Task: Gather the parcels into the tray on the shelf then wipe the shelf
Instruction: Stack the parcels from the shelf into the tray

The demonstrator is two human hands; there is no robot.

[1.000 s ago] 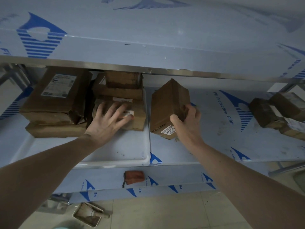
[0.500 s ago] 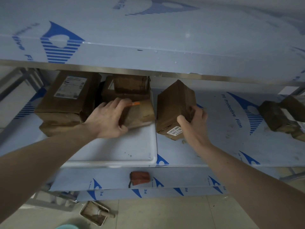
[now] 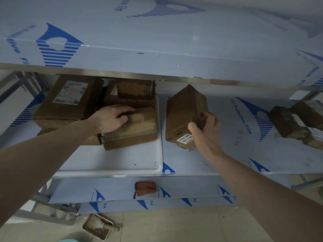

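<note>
Overhead, a broad upper shelf [image 3: 157, 41] wrapped in pale film with blue striped logos; below it the middle shelf [image 3: 227, 154], same film, printed "PE Protective Film" at right. On its left half, a white tray [image 3: 122, 163], near rim close to the shelf's front edge, bare floor open along the near side. In the tray, far left, a large flat parcel [image 3: 70, 98] bearing a white shipping label too small to read, stacked on another; beside it a far stack of parcels [image 3: 132, 93]; nearer, a brown parcel [image 3: 132, 126] under the left hand [image 3: 110, 119], fingers [image 3: 125, 110] loosely curled over its top far edge, not plainly gripping. Just right of the tray's rim, on the shelf, a tilted box parcel [image 3: 185, 114] with a small white label partly legible as "80-2-3205", clamped by the right hand [image 3: 204, 131], thumb on the near face, fingers [image 3: 208, 117] wrapped round the right side. Open shelf to the right, then more parcels [image 3: 293, 119] at the far right edge. On the lower shelf, a small reddish pouch [image 3: 145, 188]; on the floor, a dirty tray [image 3: 97, 226].
</note>
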